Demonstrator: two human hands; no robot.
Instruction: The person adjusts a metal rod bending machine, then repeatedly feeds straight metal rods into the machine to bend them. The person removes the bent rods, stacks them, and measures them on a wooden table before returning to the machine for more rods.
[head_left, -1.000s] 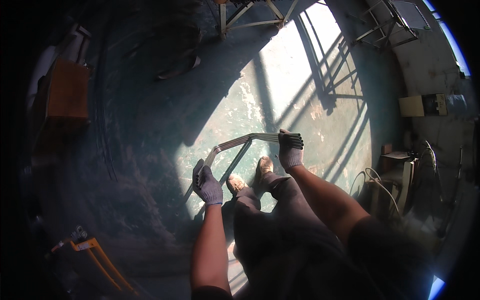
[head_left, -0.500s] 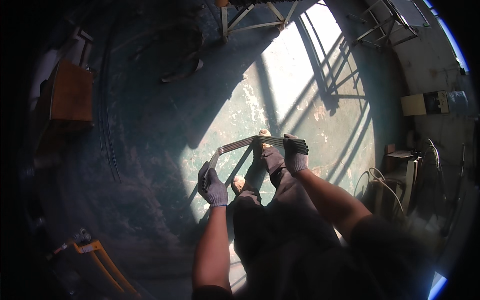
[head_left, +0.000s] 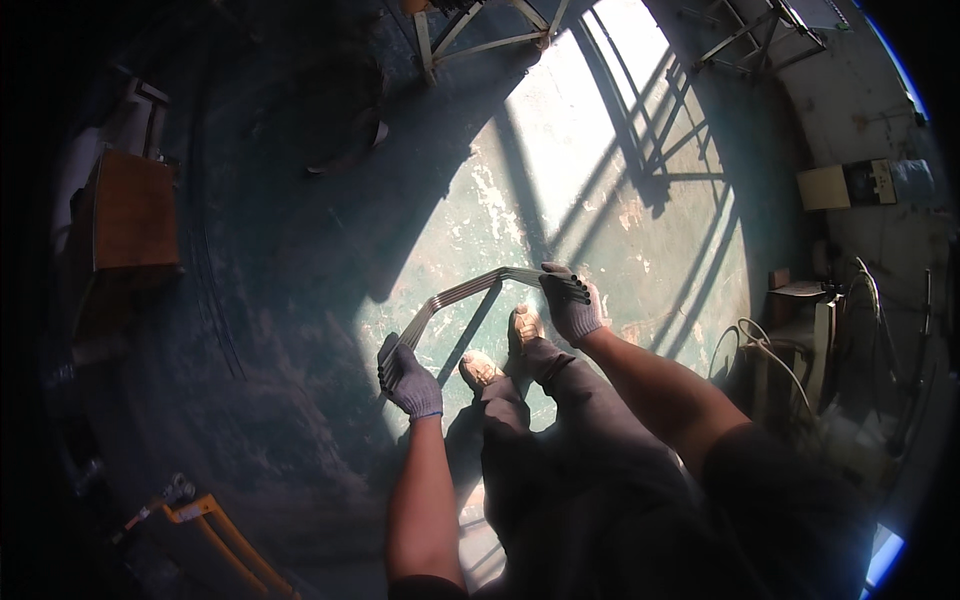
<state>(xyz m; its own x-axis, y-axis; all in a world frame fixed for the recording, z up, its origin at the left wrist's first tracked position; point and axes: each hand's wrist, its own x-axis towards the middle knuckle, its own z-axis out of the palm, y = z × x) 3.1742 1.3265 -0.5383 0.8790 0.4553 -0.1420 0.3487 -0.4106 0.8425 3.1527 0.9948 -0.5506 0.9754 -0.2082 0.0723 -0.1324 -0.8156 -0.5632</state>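
Left hand (head_left: 408, 377), gloved, closed around one end of bent metal rods (head_left: 470, 290). Right hand (head_left: 570, 303), gloved, closed around other end. Rods held above feet (head_left: 500, 350), over sunlit floor (head_left: 600, 180).

Open floor (head_left: 600, 190) ahead of the person, sunlit, free room for both hands forward and up. Left hand (head_left: 408, 378) and right hand (head_left: 570, 305) each grip an end of the bent metal rods (head_left: 470, 290); the span between them is taken by the rods. Below, the person's own feet (head_left: 500, 350) and legs block downward passage. Metal frame (head_left: 480, 30) stands well ahead. Brown cabinet (head_left: 125, 215) far left, cluttered stand with cables (head_left: 800, 340) close on the right, yellow frame (head_left: 215, 535) low left.
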